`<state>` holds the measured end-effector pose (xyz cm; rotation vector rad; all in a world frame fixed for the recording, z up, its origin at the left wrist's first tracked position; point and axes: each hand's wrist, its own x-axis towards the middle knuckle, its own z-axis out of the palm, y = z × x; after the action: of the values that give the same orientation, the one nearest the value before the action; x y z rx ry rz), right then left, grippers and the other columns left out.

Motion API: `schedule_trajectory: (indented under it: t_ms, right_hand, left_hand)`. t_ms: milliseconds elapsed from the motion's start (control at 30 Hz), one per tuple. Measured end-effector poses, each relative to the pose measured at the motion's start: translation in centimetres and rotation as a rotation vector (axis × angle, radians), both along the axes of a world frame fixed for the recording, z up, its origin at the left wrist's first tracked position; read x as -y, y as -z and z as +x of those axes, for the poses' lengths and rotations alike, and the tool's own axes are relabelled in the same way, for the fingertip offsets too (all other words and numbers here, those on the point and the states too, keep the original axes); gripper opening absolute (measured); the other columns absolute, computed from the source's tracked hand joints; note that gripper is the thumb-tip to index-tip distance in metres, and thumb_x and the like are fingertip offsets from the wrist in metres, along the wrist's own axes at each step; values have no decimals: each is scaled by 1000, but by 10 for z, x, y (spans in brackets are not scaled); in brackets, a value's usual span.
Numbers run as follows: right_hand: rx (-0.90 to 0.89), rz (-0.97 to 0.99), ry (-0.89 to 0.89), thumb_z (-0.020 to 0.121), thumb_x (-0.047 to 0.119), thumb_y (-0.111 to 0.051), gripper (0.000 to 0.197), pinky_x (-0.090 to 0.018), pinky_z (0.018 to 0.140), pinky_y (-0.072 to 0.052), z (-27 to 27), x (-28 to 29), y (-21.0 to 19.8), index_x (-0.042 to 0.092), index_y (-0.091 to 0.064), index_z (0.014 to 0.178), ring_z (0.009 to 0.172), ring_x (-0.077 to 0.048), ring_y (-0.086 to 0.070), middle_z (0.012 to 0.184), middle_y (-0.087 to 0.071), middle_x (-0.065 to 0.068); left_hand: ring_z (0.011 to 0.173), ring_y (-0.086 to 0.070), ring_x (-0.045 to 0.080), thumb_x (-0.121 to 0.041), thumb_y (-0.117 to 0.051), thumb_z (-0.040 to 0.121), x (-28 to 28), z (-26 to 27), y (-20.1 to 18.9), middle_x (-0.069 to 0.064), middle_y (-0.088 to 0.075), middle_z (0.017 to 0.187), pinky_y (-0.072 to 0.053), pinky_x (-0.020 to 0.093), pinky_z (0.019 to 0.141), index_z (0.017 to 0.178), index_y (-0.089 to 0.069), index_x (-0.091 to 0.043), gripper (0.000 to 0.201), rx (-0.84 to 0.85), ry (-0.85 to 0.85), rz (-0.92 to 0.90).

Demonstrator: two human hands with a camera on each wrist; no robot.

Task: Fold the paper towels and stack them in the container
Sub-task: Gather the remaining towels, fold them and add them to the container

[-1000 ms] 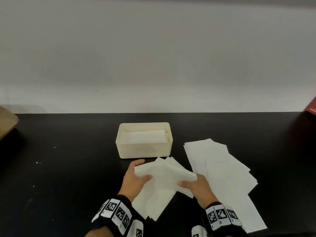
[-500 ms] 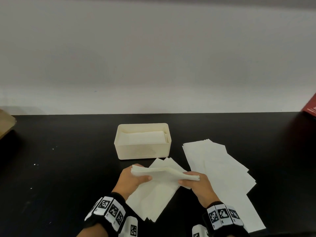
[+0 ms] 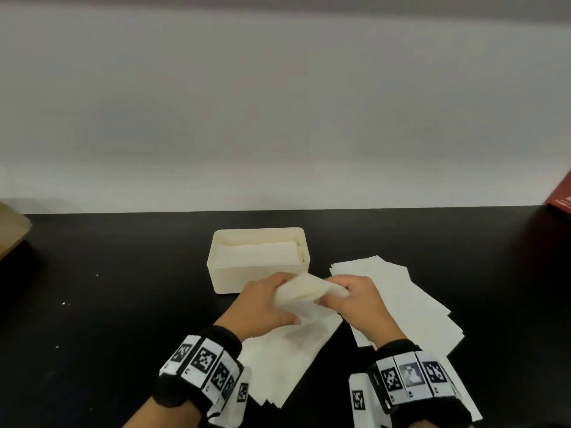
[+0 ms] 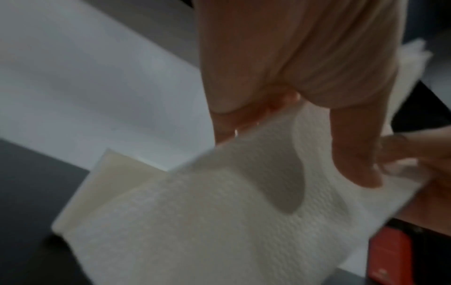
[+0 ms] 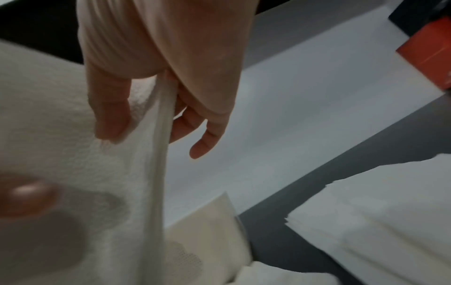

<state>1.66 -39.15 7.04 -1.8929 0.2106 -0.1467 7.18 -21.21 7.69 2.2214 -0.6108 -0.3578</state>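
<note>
In the lower middle of the head view, both hands hold one folded paper towel (image 3: pixel 304 290) in the air just in front of the container (image 3: pixel 259 278). The left hand (image 3: pixel 262 304) has its fingers curled around the towel's left end, with the thumb lying across the near face, as the left wrist view shows. The right hand (image 3: pixel 355 299) pinches the right end: in the right wrist view the thumb presses one face and the fingers sit behind the layered edge. Holding both ends this way probably keeps the fold from springing open and keeps the layers lined up.

The cream container sits at the centre of the black table (image 3: pixel 123 304), close to the hands, so a finished towel has only a short trip. A flat pile of folded towels (image 3: pixel 262 253) already lies inside it. Directly below the hands, a stack of sheets (image 3: pixel 284 366) lies on the table, and a larger spread of flat sheets (image 3: pixel 401 304) fans out to the lower right, within easy reach of the right hand.

The fold looks nearly finished; the likely next step is lowering the towel onto the pile in the container.
</note>
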Motion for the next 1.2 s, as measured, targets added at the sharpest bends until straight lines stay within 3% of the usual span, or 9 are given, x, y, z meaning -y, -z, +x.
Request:
schedule_trajectory:
  t_ms: [67, 200, 333, 467, 567, 667, 833, 1100, 1200]
  right_hand:
    - [82, 73, 8, 70, 4, -78, 31, -17, 70, -51, 2, -7, -10, 29, -72, 87, 81, -6, -65, 85, -71, 9]
    - [-15, 279, -77, 66, -4, -79, 59, -31, 84, -56, 4, -5, 5, 21, -59, 115, 94, -12, -67, 106, -69, 1]
    - [-336, -95, -163, 71, 12, -78, 26, -34, 89, -55, -2, 3, 40, 11, -68, 95, 95, -20, -67, 101, -71, -6]
    - [-313, -30, 3, 76, 16, -75, 6, -28, 75, -53, -13, 23, 48, 15, -69, 78, 83, -19, -65, 86, -69, -4]
    - [-203, 104, 141, 77, 12, -74, 7, -25, 68, -50, -15, 35, 44, 15, -69, 79, 82, -20, -63, 84, -69, -5]
    - [-152, 235, 181, 77, 5, -72, 10, -22, 67, -47, -13, 33, 49, 13, -67, 81, 80, -18, -61, 82, -67, -5]
    - [-247, 302, 154, 72, -4, -74, 25, -25, 71, -53, -10, 17, 73, 13, -65, 88, 85, -19, -65, 91, -69, -7]
    - [-242, 303, 163, 70, -7, -75, 27, -28, 73, -54, -6, 20, 78, 3, -67, 94, 87, -24, -66, 91, -70, -12]
    - [-307, 293, 145, 69, -7, -75, 34, -28, 75, -54, -6, 20, 82, 12, -64, 94, 87, -19, -65, 92, -68, -6]
  left_hand:
    - [91, -59, -1, -16, -77, 74, 7, -6, -4, -19, -60, 90, -45, 7, 71, 104, -60, -30, 38, -70, -59, -161]
    - [98, -66, 17, -4, -75, 74, 11, -12, 0, 1, -71, 98, -55, 29, 82, 95, -64, -21, 29, -354, -240, -657]
    - [102, -65, 22, -1, -68, 77, 3, -13, 9, 6, -69, 107, -52, 43, 90, 106, -62, -19, 35, -506, -303, -854]
    - [104, -65, 28, -7, -74, 74, -25, -5, 31, 8, -71, 108, -52, 44, 91, 108, -65, -13, 35, -526, -374, -775]
    - [93, -70, 23, 1, -70, 77, -43, 1, 47, 7, -75, 95, -56, 29, 75, 95, -69, -7, 19, -469, -375, -590]
    - [82, -71, 8, 5, -69, 78, -48, 4, 61, 3, -73, 94, -54, 14, 64, 92, -67, -16, 25, -446, -336, -398]
    - [99, -66, 21, -2, -76, 74, -40, 3, 80, 3, -69, 104, -53, 38, 91, 94, -61, -27, 35, -459, -381, -247]
    - [90, -65, 22, 3, -78, 69, -30, 1, 79, 8, -69, 94, -53, 28, 74, 92, -63, -10, 31, -447, -439, -437]
    - [98, -65, 23, 1, -79, 69, -32, 5, 84, 7, -68, 101, -55, 37, 85, 98, -61, -16, 38, -478, -422, -363]
